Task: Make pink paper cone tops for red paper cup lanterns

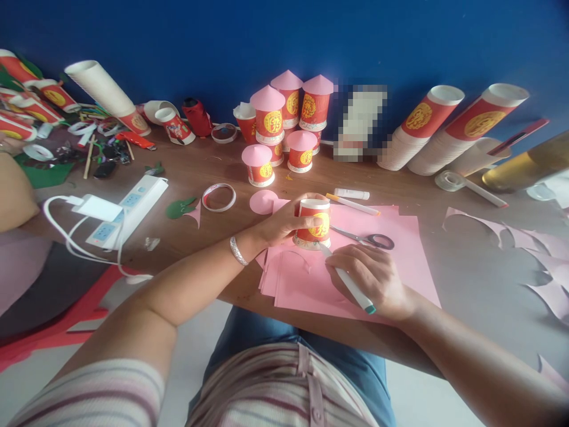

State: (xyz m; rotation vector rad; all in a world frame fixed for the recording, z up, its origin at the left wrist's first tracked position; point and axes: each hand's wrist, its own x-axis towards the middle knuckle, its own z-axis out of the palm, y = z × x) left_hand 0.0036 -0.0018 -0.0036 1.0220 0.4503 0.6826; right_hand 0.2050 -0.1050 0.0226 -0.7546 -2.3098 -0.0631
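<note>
My left hand (pixel 291 220) is wrapped round a red paper cup (pixel 313 220) with a yellow emblem, holding it upright over a stack of pink paper sheets (pixel 355 284). In my right hand (pixel 368 273) is a white marker pen (pixel 354 287) with a green end, its tip touching or close to the cup's pale lower rim. Beside the cup lie scissors (pixel 371 238), partly hidden behind it. An orange-and-white marker (pixel 355 204) and its white neighbour, a short cap-like piece (pixel 352 194), rest just beyond.
Behind stand several red cups with pink cone roofs (pixel 269 112). Stacks of paper cups (pixel 422 124) lean at the right, near tape (pixel 450 180). Pink scraps (pixel 551 267) lie far right. A power strip (pixel 128 210) with cables and another person's arm (pixel 15 193) are at left.
</note>
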